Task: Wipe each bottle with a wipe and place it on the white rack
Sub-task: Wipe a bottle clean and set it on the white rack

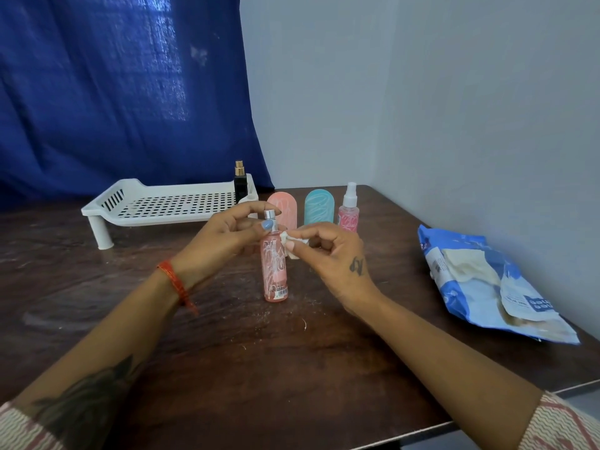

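Note:
A tall pink bottle point(275, 271) with a silver spray top stands upright on the dark wooden table point(227, 352). My left hand point(224, 235) pinches its neck just below the top. My right hand point(331, 254) pinches a small crumpled white wipe point(290, 245) against the bottle's upper right side. Behind them stand a pink rounded cap point(285, 206), a teal rounded cap point(319, 206) and a small pink spray bottle point(349, 209). The white slotted rack point(162, 203) sits at the back left, with a black bottle point(240, 181) with a gold top at its right end.
A blue wipes packet point(487, 284) lies open at the table's right side, near the grey wall. A blue curtain point(113, 92) hangs behind the rack. The table's front edge runs along the lower right.

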A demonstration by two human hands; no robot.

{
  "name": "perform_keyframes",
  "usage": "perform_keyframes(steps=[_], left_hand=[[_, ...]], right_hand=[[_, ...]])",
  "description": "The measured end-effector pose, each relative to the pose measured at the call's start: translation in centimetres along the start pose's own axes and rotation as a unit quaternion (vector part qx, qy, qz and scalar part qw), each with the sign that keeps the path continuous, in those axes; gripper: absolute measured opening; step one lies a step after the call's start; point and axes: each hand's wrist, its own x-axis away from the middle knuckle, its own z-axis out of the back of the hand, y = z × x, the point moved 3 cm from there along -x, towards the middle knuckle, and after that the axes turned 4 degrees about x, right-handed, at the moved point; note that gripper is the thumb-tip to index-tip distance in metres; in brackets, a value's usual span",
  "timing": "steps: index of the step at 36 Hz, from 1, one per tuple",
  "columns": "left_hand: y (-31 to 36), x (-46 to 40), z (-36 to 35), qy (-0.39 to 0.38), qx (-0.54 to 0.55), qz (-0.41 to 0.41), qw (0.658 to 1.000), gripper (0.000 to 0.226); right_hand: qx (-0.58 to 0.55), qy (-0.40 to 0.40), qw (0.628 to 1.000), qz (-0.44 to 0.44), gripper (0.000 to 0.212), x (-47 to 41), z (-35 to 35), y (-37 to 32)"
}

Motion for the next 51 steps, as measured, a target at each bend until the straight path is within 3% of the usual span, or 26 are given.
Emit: perform_keyframes(steps=[4, 11, 16, 20, 27, 35, 43, 51], left_hand=[[0.0, 0.0, 0.0, 0.004, 0.005, 0.005, 1.000, 0.021], [0.2, 0.1, 0.1, 0.006, 0.020, 0.013, 1.000, 0.023], [0.2, 0.1, -0.1, -0.001, 0.012, 0.001, 1.000, 0.024], [0.2, 0.1, -0.1, 0.011, 0.003, -0.005, 1.000, 0.024], [0.4, 0.1, -0.2, 0.028, 0.007, -0.014, 1.000, 0.024], [0.3, 0.1, -0.1, 0.044, 0.008, -0.019, 0.999, 0.024], [0.3, 0.0, 0.0, 0.053, -0.003, -0.016, 0.998, 0.021], [0.2, -0.1, 0.0, 0.057, -0.006, -0.019, 0.998, 0.019]], right_hand=[[0.021, -0.009, 0.998, 0.051, 0.013, 0.1, 0.0, -0.3], [0.043, -0.008, 0.999, 0.030, 0.012, 0.0, -0.1, 0.3], [0.047, 0.035, 0.994, 0.090, 0.018, 0.0, 0.0, -0.8], [0.092, 0.024, 0.985, 0.144, 0.010, 0.2, -0.1, -0.9], [0.116, 0.047, 0.985, 0.123, 0.011, 0.1, 0.0, -0.4], [0.136, 0.032, 0.974, 0.180, 0.014, 0.4, -0.4, -0.8], [0.161, 0.056, 0.975, 0.142, 0.015, 0.1, -0.3, -0.4], [0.160, 0.051, 0.966, 0.197, 0.016, 0.5, -0.4, -1.1]])
